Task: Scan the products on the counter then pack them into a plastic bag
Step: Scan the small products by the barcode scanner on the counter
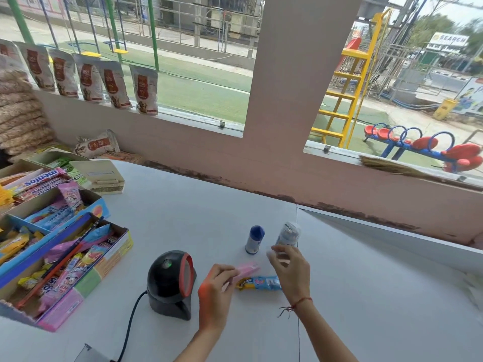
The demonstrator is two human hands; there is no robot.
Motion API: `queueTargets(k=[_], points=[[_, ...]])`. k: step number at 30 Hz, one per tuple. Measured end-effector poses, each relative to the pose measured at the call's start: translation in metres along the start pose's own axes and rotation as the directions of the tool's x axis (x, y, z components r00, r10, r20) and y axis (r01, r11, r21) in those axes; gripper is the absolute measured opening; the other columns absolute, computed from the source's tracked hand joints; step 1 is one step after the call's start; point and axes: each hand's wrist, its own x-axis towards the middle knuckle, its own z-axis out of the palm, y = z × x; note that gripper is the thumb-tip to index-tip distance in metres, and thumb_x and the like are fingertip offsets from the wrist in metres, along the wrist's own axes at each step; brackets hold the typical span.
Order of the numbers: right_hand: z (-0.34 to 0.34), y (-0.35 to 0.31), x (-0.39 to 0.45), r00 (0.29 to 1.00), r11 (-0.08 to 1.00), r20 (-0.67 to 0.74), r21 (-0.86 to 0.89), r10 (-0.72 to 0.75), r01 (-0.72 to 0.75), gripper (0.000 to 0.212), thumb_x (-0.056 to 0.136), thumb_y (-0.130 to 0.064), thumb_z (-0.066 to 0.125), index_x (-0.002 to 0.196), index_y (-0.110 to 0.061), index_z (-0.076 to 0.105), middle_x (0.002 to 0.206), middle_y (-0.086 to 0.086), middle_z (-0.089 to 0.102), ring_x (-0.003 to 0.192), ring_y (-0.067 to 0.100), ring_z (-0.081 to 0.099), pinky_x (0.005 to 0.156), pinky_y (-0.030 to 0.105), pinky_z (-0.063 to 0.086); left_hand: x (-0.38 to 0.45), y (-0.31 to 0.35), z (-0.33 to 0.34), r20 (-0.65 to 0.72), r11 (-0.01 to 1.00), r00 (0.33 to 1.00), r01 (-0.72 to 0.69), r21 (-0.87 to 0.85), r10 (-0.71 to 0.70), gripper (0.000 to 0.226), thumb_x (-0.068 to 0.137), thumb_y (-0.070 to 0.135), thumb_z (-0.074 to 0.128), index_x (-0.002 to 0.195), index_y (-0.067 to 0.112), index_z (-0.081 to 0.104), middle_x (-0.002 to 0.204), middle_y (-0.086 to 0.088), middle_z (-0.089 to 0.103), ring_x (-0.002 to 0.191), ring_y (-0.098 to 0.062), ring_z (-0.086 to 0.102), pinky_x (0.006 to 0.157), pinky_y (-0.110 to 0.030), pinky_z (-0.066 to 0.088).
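Note:
My left hand (214, 291) holds a small pink packet (247, 269) just right of the black barcode scanner (171, 283), and red scanner light falls on the hand's edge. My right hand (290, 270) is closed around the lower part of a clear plastic bottle (287, 235) standing on the white counter (183, 218). A small bottle with a blue cap (254, 239) stands left of it. A blue and yellow snack bar wrapper (260, 282) lies flat on the counter between my hands. No plastic bag can be made out.
Open cardboard boxes of sweets (60, 246) fill the counter's left side, with a beige box (100, 176) behind them. The scanner's cable (130, 322) runs toward the near edge. Something white (474, 291) lies at the far right. A wall with windows stands behind the counter.

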Motion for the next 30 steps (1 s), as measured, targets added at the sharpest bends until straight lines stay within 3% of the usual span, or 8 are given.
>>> queueTargets(k=[4, 9, 11, 15, 18, 24, 27, 30], points=[[0.003, 0.021, -0.030, 0.864, 0.755, 0.369, 0.440, 0.341, -0.486, 0.035, 0.084, -0.019, 0.069, 0.115, -0.005, 0.061, 0.115, 0.015, 0.067, 0.097, 0.023, 0.068, 0.075, 0.018, 0.058, -0.015, 0.012, 0.001, -0.098, 0.983, 0.995, 0.009, -0.184, -0.028, 0.028, 0.065, -0.010, 0.076, 0.083, 0.012, 0.077, 0.091, 0.011, 0.066, 0.085, -0.002, 0.065, 0.070, -0.019, 0.056], [-0.003, 0.003, -0.046, 0.809, 0.438, 0.553, 0.689, 0.197, -0.577, 0.026, 0.091, -0.014, 0.059, 0.113, -0.001, 0.062, 0.108, 0.013, 0.065, 0.098, 0.021, 0.064, 0.084, 0.023, 0.056, -0.025, 0.026, -0.005, -0.079, 0.937, 0.992, 0.065, -0.344, -0.098, 0.036, 0.065, -0.013, 0.076, 0.085, 0.017, 0.075, 0.095, 0.003, 0.069, 0.089, 0.001, 0.066, 0.070, -0.012, 0.055], [-0.002, -0.007, -0.050, 0.838, 0.445, 0.510, 0.716, 0.191, -0.538, 0.027, 0.088, -0.009, 0.062, 0.116, -0.008, 0.061, 0.104, 0.009, 0.069, 0.091, 0.018, 0.067, 0.079, 0.024, 0.058, -0.033, 0.027, -0.009, 0.013, 0.905, 0.980, 0.187, -0.383, -0.197, 0.036, 0.068, -0.007, 0.077, 0.091, 0.020, 0.072, 0.098, 0.006, 0.070, 0.090, 0.002, 0.067, 0.071, -0.010, 0.054], [0.017, -0.039, -0.058, 0.890, 0.797, 0.454, 0.521, 0.043, -0.305, 0.032, 0.083, -0.011, 0.070, 0.114, -0.016, 0.066, 0.103, 0.010, 0.073, 0.091, 0.018, 0.070, 0.080, 0.025, 0.057, -0.058, 0.020, -0.018, 0.116, 0.854, 0.923, 0.384, -0.351, -0.367, 0.022, 0.077, 0.021, 0.075, 0.099, 0.023, 0.072, 0.083, 0.018, 0.075, 0.083, 0.005, 0.069, 0.069, -0.006, 0.050], [0.035, -0.059, -0.066, 0.895, 0.914, 0.444, 0.377, -0.037, -0.150, 0.033, 0.082, -0.011, 0.071, 0.114, -0.016, 0.066, 0.103, 0.014, 0.071, 0.084, 0.009, 0.068, 0.073, 0.017, 0.055, -0.065, 0.016, -0.031, 0.059, 0.852, 0.904, 0.420, -0.311, -0.424, 0.024, 0.081, 0.027, 0.071, 0.103, 0.021, 0.073, 0.080, 0.015, 0.075, 0.078, 0.015, 0.064, 0.063, -0.002, 0.045], [0.041, -0.068, -0.063, 0.899, 0.927, 0.438, 0.337, 0.004, -0.168, 0.036, 0.083, -0.015, 0.069, 0.119, -0.016, 0.061, 0.107, 0.013, 0.070, 0.086, 0.014, 0.069, 0.073, 0.020, 0.058, -0.061, 0.013, -0.034, 0.085, 0.853, 0.901, 0.431, -0.294, -0.426, 0.034, 0.079, 0.023, 0.073, 0.112, 0.017, 0.069, 0.095, 0.007, 0.075, 0.089, -0.001, 0.068, 0.066, 0.000, 0.045], [0.038, -0.048, -0.047, 0.916, 0.783, 0.271, 0.480, 0.296, -0.395, 0.045, 0.083, -0.015, 0.067, 0.122, -0.029, 0.048, 0.100, 0.010, 0.069, 0.090, 0.026, 0.069, 0.081, 0.040, 0.059, -0.053, 0.010, -0.025, 0.158, 0.881, 0.906, 0.420, -0.217, -0.393, 0.046, 0.080, 0.015, 0.071, 0.124, 0.015, 0.060, 0.118, 0.003, 0.067, 0.102, -0.015, 0.064, 0.079, -0.008, 0.049], [0.028, 0.005, -0.013, 0.796, 0.646, 0.112, 0.521, 0.595, -0.557, 0.039, 0.074, -0.017, 0.060, 0.112, -0.023, 0.055, 0.105, 0.013, 0.068, 0.092, 0.031, 0.066, 0.087, 0.048, 0.056, -0.038, 0.005, -0.016, 0.159, 0.958, 0.945, 0.281, 0.054, -0.286, 0.045, 0.083, 0.010, 0.066, 0.126, 0.018, 0.057, 0.122, -0.003, 0.064, 0.107, -0.022, 0.055, 0.093, -0.032, 0.048]])
